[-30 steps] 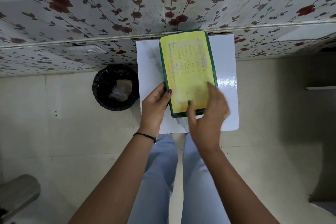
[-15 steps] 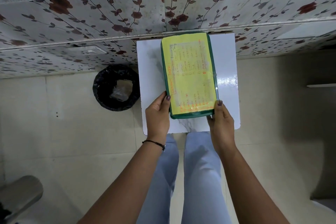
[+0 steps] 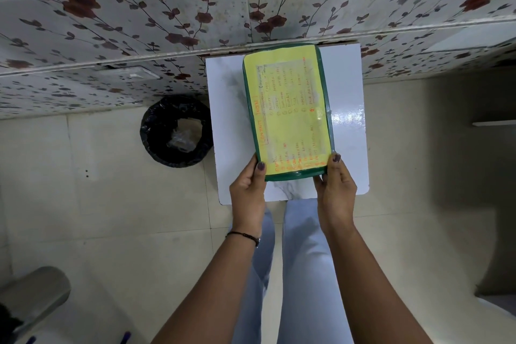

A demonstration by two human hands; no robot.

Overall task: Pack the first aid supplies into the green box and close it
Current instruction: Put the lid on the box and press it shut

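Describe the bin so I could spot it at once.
Find the white table against the flowered wall. On the floor just to its left stands the bin. It is round and lined with a black bag, the only dark round thing beside the table.

Green box (image 3: 287, 112) closed, contents hidden. Lid handwriting too small to read. Fingers of both hands out of sight under box. Bin (image 3: 176, 131) contents unclear.
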